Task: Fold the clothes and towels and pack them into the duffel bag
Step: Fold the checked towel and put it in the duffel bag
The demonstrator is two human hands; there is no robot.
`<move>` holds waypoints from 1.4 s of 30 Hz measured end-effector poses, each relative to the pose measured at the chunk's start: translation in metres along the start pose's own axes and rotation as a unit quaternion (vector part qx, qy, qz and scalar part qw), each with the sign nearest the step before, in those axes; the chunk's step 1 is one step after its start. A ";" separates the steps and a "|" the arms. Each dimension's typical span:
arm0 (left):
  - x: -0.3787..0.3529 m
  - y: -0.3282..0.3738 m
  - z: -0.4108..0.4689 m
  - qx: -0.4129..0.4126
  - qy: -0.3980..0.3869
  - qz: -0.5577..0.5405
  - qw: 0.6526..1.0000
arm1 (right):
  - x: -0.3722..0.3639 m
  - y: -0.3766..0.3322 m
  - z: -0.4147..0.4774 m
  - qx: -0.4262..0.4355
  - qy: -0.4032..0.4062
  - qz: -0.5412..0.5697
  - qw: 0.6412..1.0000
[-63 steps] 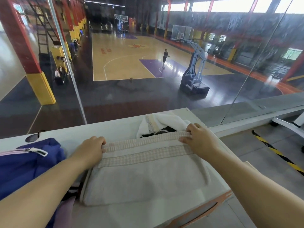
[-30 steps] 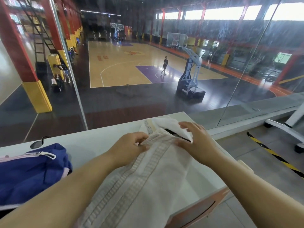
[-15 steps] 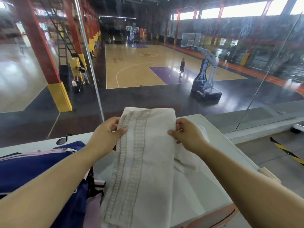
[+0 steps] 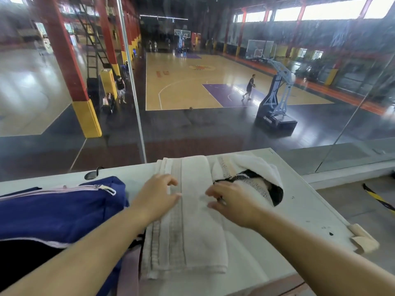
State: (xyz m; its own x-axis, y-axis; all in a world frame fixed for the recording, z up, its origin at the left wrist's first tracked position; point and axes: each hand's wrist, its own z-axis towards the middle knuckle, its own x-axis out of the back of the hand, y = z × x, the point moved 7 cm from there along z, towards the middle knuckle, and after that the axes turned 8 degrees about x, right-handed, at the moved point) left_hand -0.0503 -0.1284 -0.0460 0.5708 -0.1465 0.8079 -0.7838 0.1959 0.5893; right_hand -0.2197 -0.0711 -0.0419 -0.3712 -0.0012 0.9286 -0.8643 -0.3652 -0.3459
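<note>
- Beyond glass, a basketball court; nearer, our white worktop.
- Our grip has let go: left hand and right hand rest with loose, spread fingers on the towel.
- Held up a moment ago, it now lies in a narrow strip just right of the duffel bag.
- We judge a crosswise fold comes next, then packing.

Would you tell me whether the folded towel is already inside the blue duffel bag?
No, the folded towel lies flat on the white table beside the duffel bag, outside it.
</note>
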 end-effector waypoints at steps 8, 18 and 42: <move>-0.060 -0.020 -0.081 -0.091 -0.112 0.123 0.982 | -0.054 0.005 -0.071 0.001 -0.123 -0.001 0.992; -0.071 -0.023 -0.147 -0.194 -0.129 0.289 0.929 | -0.057 -0.010 -0.122 0.034 -0.185 -0.085 0.978; -0.029 -0.017 -0.146 0.099 -0.262 -0.501 0.819 | -0.018 -0.001 -0.122 -0.161 0.055 0.431 0.886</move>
State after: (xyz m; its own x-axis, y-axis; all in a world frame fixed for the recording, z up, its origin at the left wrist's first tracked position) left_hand -0.0178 0.0140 -0.0788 0.8090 -0.5440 -0.2228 -0.0406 -0.4298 0.9020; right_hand -0.2536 0.0425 -0.0746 -0.9561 -0.0530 0.2883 -0.2893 0.0127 -0.9571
